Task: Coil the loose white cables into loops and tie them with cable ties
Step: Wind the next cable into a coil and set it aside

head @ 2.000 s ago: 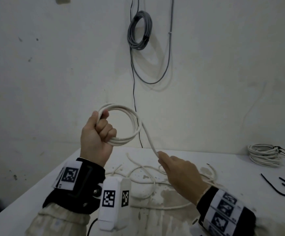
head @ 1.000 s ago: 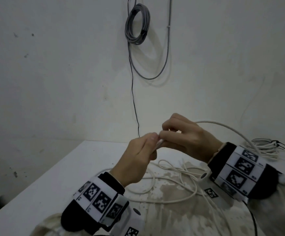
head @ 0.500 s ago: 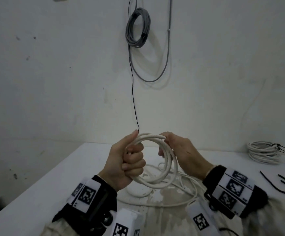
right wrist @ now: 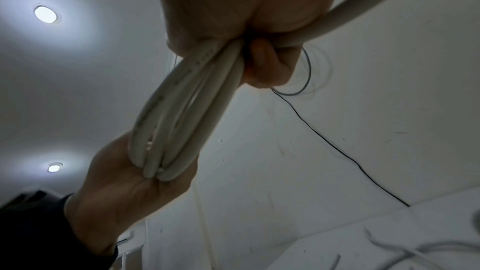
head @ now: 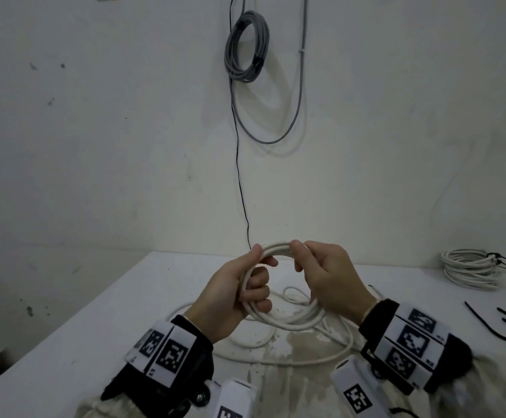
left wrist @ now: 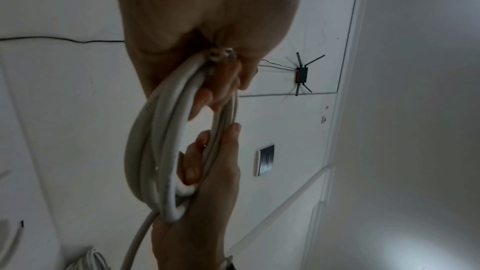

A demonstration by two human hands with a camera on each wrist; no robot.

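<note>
While both hands are clenching the white coil at lower centre of the frame, above the counter, its untied turns are risking springing apart if the left hand or right hand is loosening its grip.

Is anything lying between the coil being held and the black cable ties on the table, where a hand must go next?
Nothing visible does. Both the left hand and right hand grip the white coil; bare table lies between it and the black cable ties.

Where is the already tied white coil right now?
In the head view, the tied white coil lies at the table's far right, against the wall, behind the black cable ties.
</note>
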